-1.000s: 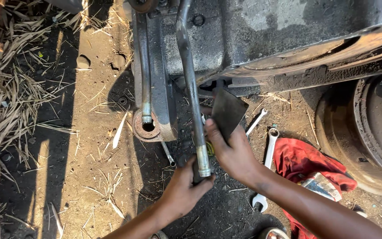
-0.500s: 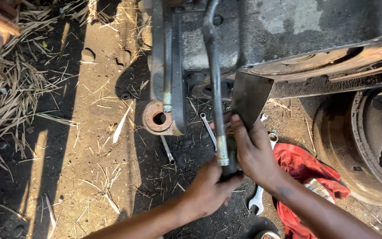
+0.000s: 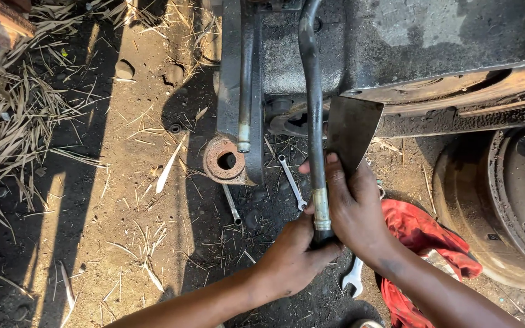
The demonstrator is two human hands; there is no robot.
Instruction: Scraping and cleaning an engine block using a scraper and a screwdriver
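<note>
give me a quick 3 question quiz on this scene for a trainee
1. True or false: both hands grip the same dark metal rod.
2. What lies on the dirt just right of the right hand? A) red cloth B) blue bucket C) coil of rope
3. Fill in: the left hand holds the rod's ____ end.

Key
1. True: the left hand grips below, the right hand just above it.
2. A, the red cloth.
3. Lower, the end nearest the camera, below the pale band on the rod.
</note>
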